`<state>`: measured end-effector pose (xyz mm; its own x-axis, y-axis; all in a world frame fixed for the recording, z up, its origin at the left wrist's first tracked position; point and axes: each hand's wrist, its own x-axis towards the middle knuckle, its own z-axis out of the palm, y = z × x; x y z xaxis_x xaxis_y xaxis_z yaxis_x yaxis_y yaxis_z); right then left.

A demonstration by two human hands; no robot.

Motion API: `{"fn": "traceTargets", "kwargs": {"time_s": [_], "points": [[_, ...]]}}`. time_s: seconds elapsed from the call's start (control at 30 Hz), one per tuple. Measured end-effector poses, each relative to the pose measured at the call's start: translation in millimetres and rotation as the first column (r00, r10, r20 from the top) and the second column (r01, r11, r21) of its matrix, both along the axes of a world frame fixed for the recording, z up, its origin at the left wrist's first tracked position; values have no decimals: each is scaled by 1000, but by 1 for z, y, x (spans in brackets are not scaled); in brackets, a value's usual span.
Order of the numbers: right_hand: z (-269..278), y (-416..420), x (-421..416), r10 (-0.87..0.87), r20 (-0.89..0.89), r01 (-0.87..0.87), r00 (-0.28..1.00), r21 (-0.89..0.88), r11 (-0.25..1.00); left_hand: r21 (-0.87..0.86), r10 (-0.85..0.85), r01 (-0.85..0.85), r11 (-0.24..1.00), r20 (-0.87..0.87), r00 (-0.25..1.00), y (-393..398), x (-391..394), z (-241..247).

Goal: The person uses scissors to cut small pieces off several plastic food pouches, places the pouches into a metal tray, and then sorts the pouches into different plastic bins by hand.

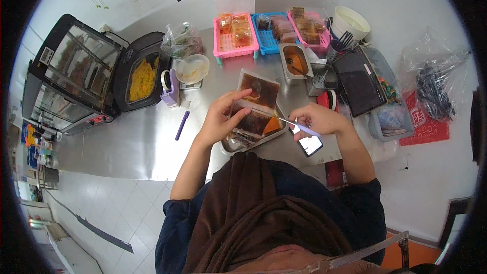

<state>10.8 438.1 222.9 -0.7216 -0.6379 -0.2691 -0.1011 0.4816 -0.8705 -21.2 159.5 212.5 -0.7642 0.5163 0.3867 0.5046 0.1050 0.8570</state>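
Note:
My left hand [224, 116] grips joined clear plastic sachets of dark brown sauce [258, 89] between thumb and fingers, one sachet upward and one hanging below. In my right hand [312, 120] are scissors with lilac handles [304, 127], their blades at the seam between the sachets. Beneath the sachets lies a metal tray [258, 145] with more plastic packets and something orange, partly hidden by the sachets and my left hand. A lit phone [311, 145] lies on the steel table under my right hand.
Pink [236, 52] and blue baskets [269, 47] of sachets stand at the back, near a metal pan of orange sauce [295, 61]. Left are a purple marker [182, 125], a tape dispenser [170, 91], a bowl [193, 69] on a scale and a black container of yellow food [142, 80]. A tablet [357, 82] is right.

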Motion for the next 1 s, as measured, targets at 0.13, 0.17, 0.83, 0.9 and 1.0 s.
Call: {"fn": "traceTargets", "kwargs": {"time_s": [0.13,0.17,0.83,0.9,1.0], "points": [[3,-7,2,-111,203,130,973,-82,988,-46,31,-34,998,-59,998,-2,-1,-1],[1,-6,3,-116,199,136,973,-93,986,-19,24,-24,1000,-15,1000,-2,0,-1],[-27,-29,2,-133,89,153,987,-288,945,217,-182,121,969,287,940,5,9,-3],[-34,-33,1,-125,35,130,992,-288,949,221,-218,150,964,327,920,4,9,-6],[-34,-38,1,-131,73,146,989,-264,953,281,-251,152,948,362,898,2,7,-9]]}}
